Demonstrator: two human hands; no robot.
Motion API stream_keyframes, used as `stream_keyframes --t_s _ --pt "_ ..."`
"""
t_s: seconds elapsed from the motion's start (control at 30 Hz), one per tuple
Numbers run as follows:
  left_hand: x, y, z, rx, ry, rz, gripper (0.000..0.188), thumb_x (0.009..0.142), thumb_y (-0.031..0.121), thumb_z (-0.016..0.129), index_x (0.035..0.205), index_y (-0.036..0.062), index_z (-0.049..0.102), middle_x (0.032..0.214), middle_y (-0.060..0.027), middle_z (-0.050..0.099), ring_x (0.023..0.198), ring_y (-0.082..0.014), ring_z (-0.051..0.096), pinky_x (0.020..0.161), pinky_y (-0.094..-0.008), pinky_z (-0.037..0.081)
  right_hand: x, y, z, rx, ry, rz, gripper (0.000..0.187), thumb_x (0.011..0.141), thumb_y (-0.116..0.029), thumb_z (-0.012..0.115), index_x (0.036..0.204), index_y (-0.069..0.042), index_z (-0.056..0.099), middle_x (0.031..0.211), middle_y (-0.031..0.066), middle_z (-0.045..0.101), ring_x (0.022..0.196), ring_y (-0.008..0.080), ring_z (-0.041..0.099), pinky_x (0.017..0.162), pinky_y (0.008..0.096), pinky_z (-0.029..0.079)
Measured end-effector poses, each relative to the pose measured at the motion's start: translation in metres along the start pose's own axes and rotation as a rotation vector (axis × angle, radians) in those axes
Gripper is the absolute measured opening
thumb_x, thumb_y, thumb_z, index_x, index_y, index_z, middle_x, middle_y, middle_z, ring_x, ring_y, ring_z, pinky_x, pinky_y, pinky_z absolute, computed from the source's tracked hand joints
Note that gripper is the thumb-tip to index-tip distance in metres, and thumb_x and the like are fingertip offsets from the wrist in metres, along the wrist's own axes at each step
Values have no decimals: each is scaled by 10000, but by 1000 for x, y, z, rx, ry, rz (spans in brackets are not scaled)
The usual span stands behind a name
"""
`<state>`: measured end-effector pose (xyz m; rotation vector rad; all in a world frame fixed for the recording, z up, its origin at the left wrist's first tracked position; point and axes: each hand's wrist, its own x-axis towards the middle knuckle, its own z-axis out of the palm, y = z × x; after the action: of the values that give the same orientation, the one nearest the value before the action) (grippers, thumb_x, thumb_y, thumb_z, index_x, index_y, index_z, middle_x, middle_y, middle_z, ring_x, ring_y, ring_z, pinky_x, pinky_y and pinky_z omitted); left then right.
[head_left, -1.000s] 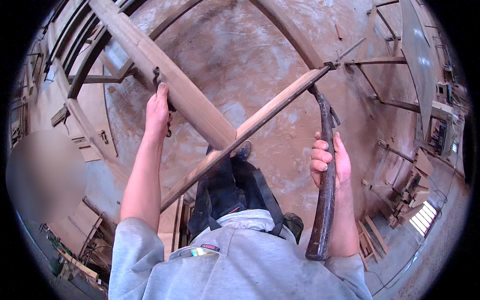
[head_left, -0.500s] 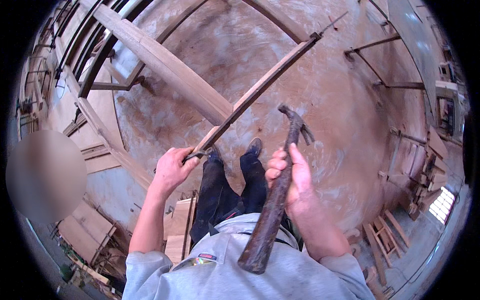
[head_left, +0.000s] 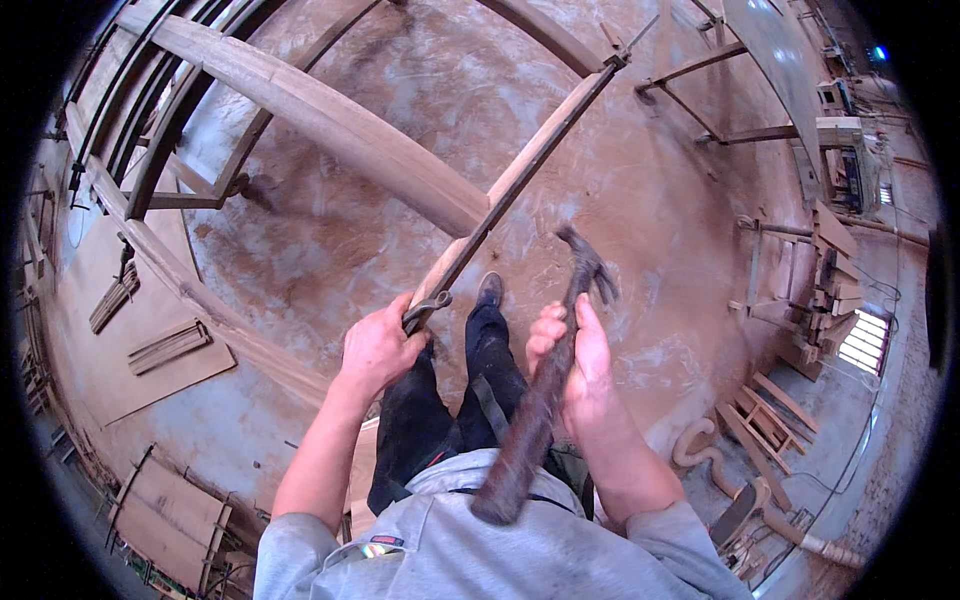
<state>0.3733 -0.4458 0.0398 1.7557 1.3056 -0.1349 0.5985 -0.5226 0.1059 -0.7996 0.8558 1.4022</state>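
Observation:
My left hand (head_left: 378,350) grips the near end of a long thin wooden strip (head_left: 520,180) that runs up and to the right, crossing over a thick curved wooden beam (head_left: 330,120). My right hand (head_left: 572,365) is closed around the wooden handle of a claw hammer (head_left: 585,270), its dark head up near the strip and its handle end down at my chest. My dark trousers and one shoe (head_left: 489,290) show between the hands, above a dusty reddish floor.
Curved wooden frames (head_left: 150,260) arc along the left. Flat boards (head_left: 165,345) lie on the floor at left. Metal-legged stands (head_left: 720,130) are at upper right, with stacked timber (head_left: 825,270) and wooden pieces (head_left: 765,415) at right.
My left hand left the thick beam and took hold of the thin strip's near end. My right hand swung the hammer from hanging head-up at the right to the middle.

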Motion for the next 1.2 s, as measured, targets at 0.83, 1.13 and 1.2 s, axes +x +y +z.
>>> stream_keyframes --t_s 0.83,1.13,1.2 --pt "7 -9 8 44 0 17 568 778 307 666 1292 117 514 1012 -209 657 969 -382 618 823 -462 491 16 34 22 -77 20 -74 364 1006 -435 394 847 -109 430 690 11 446 564 133 452 528 312 429" --pt "-6 6 3 117 102 -22 472 762 328 696 1183 132 613 966 -160 671 937 -335 619 795 -430 495 4 32 -20 -29 -44 56 322 989 -419 451 915 -105 462 756 0 478 588 120 487 515 299 439" --pt "-14 4 6 232 239 83 433 759 330 702 1139 130 641 919 -137 673 914 -314 611 778 -414 495 -8 42 -29 -44 -45 68 302 987 -395 472 904 -105 461 788 3 491 622 130 497 561 303 462"
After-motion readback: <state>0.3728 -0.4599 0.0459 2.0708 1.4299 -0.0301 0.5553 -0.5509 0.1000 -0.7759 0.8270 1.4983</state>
